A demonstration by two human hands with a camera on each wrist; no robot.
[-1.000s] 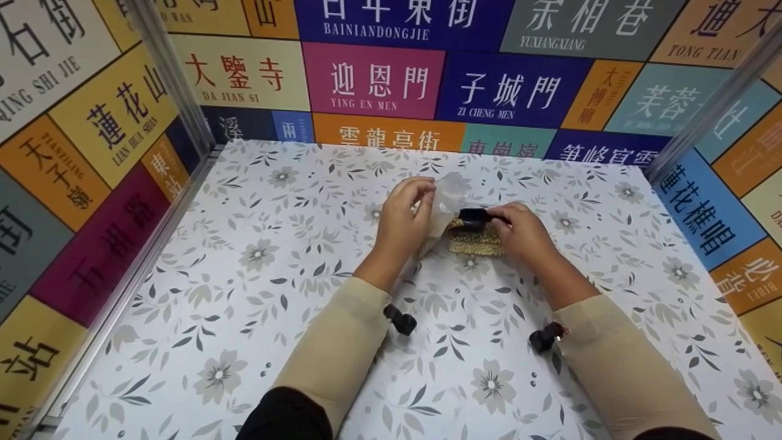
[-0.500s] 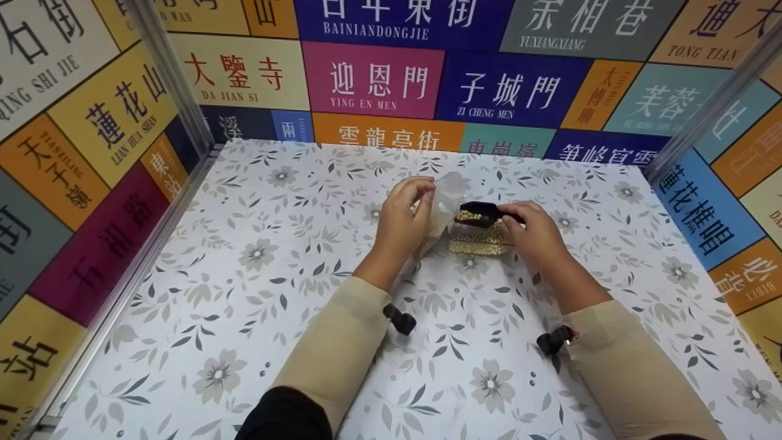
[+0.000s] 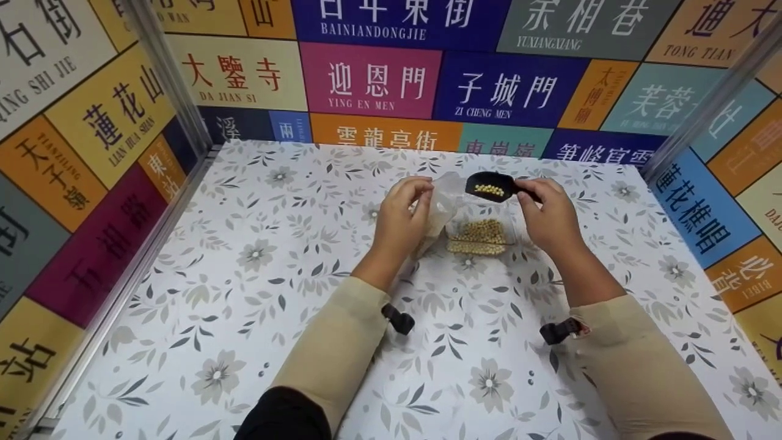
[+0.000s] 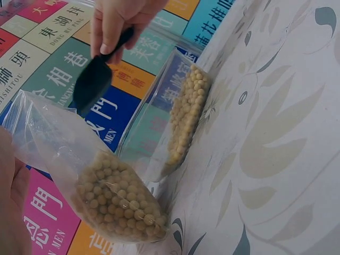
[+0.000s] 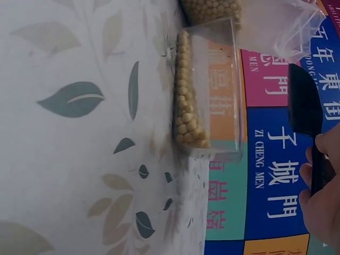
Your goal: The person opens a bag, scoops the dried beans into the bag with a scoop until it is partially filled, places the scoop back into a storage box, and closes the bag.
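In the head view my right hand (image 3: 548, 214) grips the handle of a black scoop (image 3: 478, 178), with some yellow soybeans (image 3: 489, 190) in its bowl. The scoop is raised above a clear plastic box (image 4: 139, 139) part-filled with the same beans (image 3: 479, 235). My left hand (image 3: 403, 211) holds the upper part of a translucent plastic bag (image 3: 445, 205), just left of the box. In the left wrist view the bag bulges with soybeans (image 4: 119, 199) at its bottom and stands on the table. The scoop (image 5: 305, 103) is apart from both bag and box in the right wrist view.
A white tablecloth (image 3: 183, 366) with grey flowers and leaves covers the table. Printed sign-covered walls (image 3: 372, 79) stand behind and at both sides, with metal posts (image 3: 177, 79) at the corners. Black camera mounts (image 3: 400, 319) sit on both wrists.
My right hand has drawn the scoop rightward from beside the bag and lifted it, levelled, above the box. The beans in its bowl have come into view. My left hand stays at the bag.
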